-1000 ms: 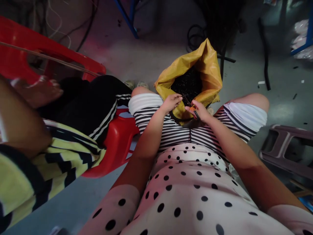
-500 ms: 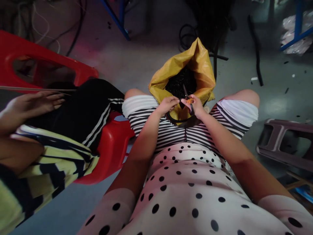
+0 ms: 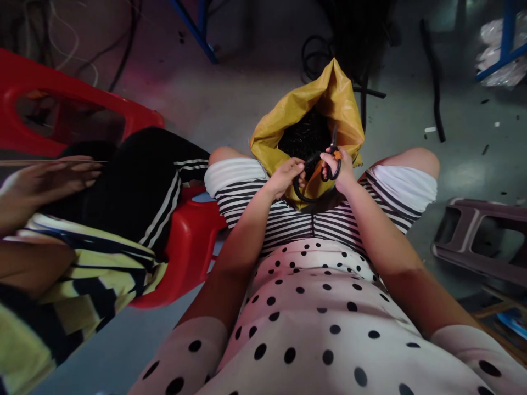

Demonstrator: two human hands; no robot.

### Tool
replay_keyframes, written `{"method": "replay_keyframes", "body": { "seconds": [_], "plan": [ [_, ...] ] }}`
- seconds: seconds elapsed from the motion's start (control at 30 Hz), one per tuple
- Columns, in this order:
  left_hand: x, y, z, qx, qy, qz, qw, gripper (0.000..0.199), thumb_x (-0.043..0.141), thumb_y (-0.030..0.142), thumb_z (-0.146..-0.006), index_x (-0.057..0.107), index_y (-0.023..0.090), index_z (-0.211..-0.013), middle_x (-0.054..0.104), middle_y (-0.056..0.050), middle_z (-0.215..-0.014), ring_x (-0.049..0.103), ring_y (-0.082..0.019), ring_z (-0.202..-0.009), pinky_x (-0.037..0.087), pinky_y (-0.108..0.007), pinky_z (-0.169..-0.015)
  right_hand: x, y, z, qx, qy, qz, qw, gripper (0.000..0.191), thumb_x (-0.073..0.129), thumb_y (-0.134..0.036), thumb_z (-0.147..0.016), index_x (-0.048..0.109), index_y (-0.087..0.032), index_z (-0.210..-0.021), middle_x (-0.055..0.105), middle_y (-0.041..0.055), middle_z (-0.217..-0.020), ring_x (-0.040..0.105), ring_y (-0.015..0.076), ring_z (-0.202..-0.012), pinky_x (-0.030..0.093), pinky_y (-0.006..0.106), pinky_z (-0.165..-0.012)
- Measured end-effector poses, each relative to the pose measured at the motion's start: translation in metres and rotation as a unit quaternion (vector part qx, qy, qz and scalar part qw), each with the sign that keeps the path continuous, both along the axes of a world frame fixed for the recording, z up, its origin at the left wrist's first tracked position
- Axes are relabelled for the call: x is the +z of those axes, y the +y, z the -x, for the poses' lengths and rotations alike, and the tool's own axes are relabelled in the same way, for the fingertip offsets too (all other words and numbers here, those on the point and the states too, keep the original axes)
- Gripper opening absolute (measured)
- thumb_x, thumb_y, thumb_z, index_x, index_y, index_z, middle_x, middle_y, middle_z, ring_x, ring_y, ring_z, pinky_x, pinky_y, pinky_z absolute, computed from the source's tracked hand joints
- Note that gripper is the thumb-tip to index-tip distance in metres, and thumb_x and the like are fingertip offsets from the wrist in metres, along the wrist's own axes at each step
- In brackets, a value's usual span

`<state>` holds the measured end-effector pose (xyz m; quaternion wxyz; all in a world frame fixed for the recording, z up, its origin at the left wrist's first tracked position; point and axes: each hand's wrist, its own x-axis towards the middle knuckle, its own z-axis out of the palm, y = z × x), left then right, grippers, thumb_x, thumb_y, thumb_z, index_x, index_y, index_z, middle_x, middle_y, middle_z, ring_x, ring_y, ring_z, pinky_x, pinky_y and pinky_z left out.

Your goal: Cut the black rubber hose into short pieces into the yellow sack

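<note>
left hand [image 3: 285, 176] pinches a curved black tube [image 3: 299, 194], right hand [image 3: 346, 171] clasps orange-and-black metal scissors [image 3: 337, 156], over an open yellow plastic sack [image 3: 345, 107]!

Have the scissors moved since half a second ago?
Yes. Against the bag, the scissors have shifted to the right, toward its right wall, and slightly forward.

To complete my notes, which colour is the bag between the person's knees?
The bag is yellow, seen best in the head view.
</note>
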<state>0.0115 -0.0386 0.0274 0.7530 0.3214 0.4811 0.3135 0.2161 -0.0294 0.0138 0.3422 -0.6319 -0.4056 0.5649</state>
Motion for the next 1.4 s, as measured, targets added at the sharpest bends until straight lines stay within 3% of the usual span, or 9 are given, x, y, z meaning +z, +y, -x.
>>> {"method": "replay_keyframes", "body": {
  "seconds": [0.1, 0.2, 0.4, 0.77, 0.97, 1.2, 1.4],
  "plan": [
    [0.001, 0.011, 0.009, 0.132, 0.013, 0.001, 0.991, 0.038, 0.08, 0.047, -0.098, 0.051, 0.023, -0.098, 0.048, 0.01, -0.064, 0.042, -0.005, -0.05, 0.029, -0.015, -0.046, 0.005, -0.007, 0.003, 0.013, -0.004, 0.011, 1.0, 0.08, 0.085, -0.078, -0.077, 0.045, -0.028, -0.126, 0.052, -0.0055, -0.077, 0.05, 0.0126, -0.057, 0.042, 0.03, -0.053],
    [0.003, 0.019, 0.016, 0.176, 0.036, -0.008, 0.984, 0.039, 0.078, 0.048, -0.099, 0.049, 0.023, -0.094, 0.046, 0.009, -0.064, 0.039, -0.004, -0.049, 0.025, -0.014, -0.045, 0.007, -0.016, 0.009, 0.096, -0.031, 0.018, 0.995, 0.078, 0.087, -0.081, -0.073, 0.049, -0.026, -0.114, 0.051, -0.0047, -0.079, 0.05, 0.0127, -0.064, 0.043, 0.031, -0.06],
    [0.003, 0.019, 0.014, 0.165, 0.055, -0.028, 0.984, 0.038, 0.082, 0.046, -0.097, 0.052, 0.022, -0.093, 0.05, 0.008, -0.064, 0.04, -0.004, -0.049, 0.026, -0.014, -0.045, 0.005, -0.021, 0.013, 0.181, -0.065, -0.003, 0.981, 0.074, 0.084, -0.084, -0.072, 0.052, -0.026, -0.104, 0.053, -0.003, -0.082, 0.052, 0.0173, -0.079, 0.046, 0.033, -0.074],
    [-0.003, 0.015, 0.013, 0.095, 0.073, -0.041, 0.992, 0.03, 0.08, 0.038, -0.098, 0.059, 0.018, -0.092, 0.052, 0.008, -0.062, 0.039, -0.003, -0.047, 0.028, -0.014, -0.044, 0.007, -0.018, 0.013, 0.203, -0.075, -0.011, 0.976, 0.075, 0.079, -0.088, -0.074, 0.051, -0.025, -0.104, 0.054, -0.003, -0.085, 0.051, 0.0174, -0.081, 0.045, 0.035, -0.077],
    [-0.009, 0.016, 0.014, 0.038, 0.091, -0.064, 0.993, 0.037, 0.087, 0.044, -0.093, 0.062, 0.018, -0.09, 0.054, 0.007, -0.061, 0.039, -0.004, -0.046, 0.026, -0.016, -0.044, -0.002, -0.022, 0.012, 0.197, -0.107, -0.011, 0.975, 0.069, 0.071, -0.089, -0.082, 0.047, -0.026, -0.094, 0.051, -0.0033, -0.073, 0.05, 0.016, -0.069, 0.039, 0.032, -0.064],
    [-0.009, 0.02, 0.013, 0.048, 0.07, -0.068, 0.994, 0.043, 0.09, 0.046, -0.089, 0.058, 0.018, -0.084, 0.051, 0.007, -0.058, 0.036, -0.003, -0.046, 0.024, -0.016, -0.044, -0.001, -0.026, 0.013, 0.192, -0.067, -0.015, 0.979, 0.07, 0.076, -0.087, -0.08, 0.042, -0.027, -0.087, 0.045, -0.0064, -0.059, 0.045, 0.0128, -0.048, 0.033, 0.03, -0.046],
    [-0.009, 0.019, 0.013, 0.048, 0.091, -0.065, 0.993, 0.041, 0.09, 0.045, -0.09, 0.058, 0.018, -0.085, 0.051, 0.008, -0.059, 0.038, -0.004, -0.047, 0.025, -0.016, -0.045, -0.002, -0.025, 0.016, 0.166, -0.047, -0.033, 0.984, 0.071, 0.087, -0.082, -0.073, 0.043, -0.027, -0.08, 0.041, -0.0074, -0.057, 0.038, 0.0096, -0.047, 0.029, 0.028, -0.042]
  ]
}}
